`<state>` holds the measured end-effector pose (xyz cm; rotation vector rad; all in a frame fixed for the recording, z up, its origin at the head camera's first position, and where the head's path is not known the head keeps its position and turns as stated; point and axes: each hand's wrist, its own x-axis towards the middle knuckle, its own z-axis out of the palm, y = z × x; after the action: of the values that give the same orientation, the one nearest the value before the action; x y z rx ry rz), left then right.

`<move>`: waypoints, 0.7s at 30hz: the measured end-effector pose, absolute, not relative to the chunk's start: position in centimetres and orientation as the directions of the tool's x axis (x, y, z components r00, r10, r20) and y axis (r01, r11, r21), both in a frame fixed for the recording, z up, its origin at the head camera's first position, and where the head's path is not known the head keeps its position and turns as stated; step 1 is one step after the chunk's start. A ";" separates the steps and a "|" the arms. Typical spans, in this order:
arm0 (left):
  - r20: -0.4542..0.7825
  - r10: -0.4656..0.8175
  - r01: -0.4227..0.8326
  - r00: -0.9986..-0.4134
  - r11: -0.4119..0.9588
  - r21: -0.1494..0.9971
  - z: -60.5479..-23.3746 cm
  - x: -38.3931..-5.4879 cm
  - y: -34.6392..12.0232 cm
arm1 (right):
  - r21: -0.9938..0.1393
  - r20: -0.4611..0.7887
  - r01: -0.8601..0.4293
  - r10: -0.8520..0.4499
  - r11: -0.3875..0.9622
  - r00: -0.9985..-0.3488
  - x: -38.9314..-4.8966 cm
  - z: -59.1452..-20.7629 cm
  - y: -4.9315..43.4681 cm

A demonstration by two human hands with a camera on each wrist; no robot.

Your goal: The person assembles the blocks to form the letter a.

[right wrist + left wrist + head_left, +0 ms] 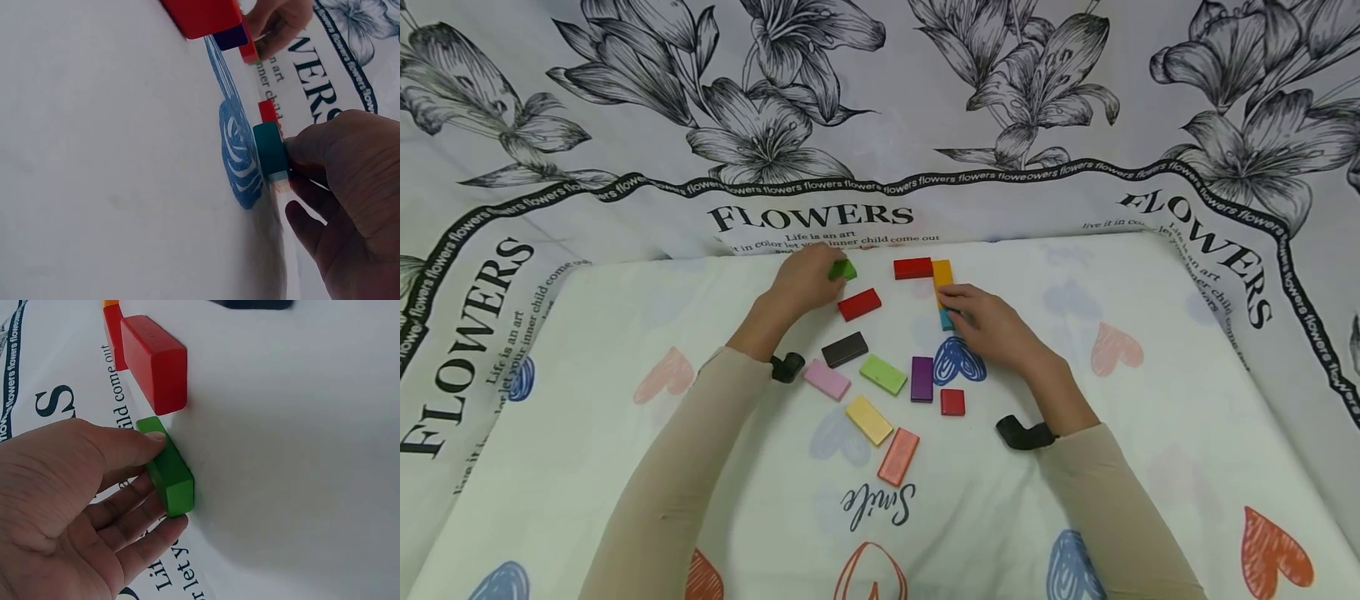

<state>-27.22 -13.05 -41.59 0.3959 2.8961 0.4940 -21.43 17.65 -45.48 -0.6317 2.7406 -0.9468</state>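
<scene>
At the back of the table, my left hand [807, 278] pinches a green block [170, 467], thumb on its top face and fingers along the far side. A red block [155, 365] lies just beyond it in the left wrist view. My right hand [996, 325] holds a teal block [270, 149] between thumb and fingers. That block's far end meets an orange block [942, 272], partly covered by my fingertips. Another red block [913, 268] sits against the orange one's left side, forming a corner.
Nearer me lie black [845, 349], pink [827, 380], light green [883, 375], purple [922, 380], yellow [869, 420] and coral [898, 457] blocks, plus a small red square block [952, 402]. A printed cloth [760, 517] covers the table.
</scene>
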 end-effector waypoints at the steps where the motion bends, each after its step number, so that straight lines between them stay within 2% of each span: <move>1: -0.125 0.291 0.232 -0.948 0.908 0.349 -41.6 -27.3 -13.0 | -0.622 -0.024 -0.338 -0.448 0.707 -0.894 -21.4 -45.5 17.6; 21: -0.148 0.366 0.283 -0.919 0.871 0.401 -41.7 -28.4 -10.4 | -0.618 -0.037 -0.322 -0.436 0.717 -0.899 -21.5 -45.5 17.4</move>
<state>-28.41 -10.39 -41.71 0.4965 2.8239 0.5567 -21.49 17.44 -45.50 -0.6109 2.7416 -0.9356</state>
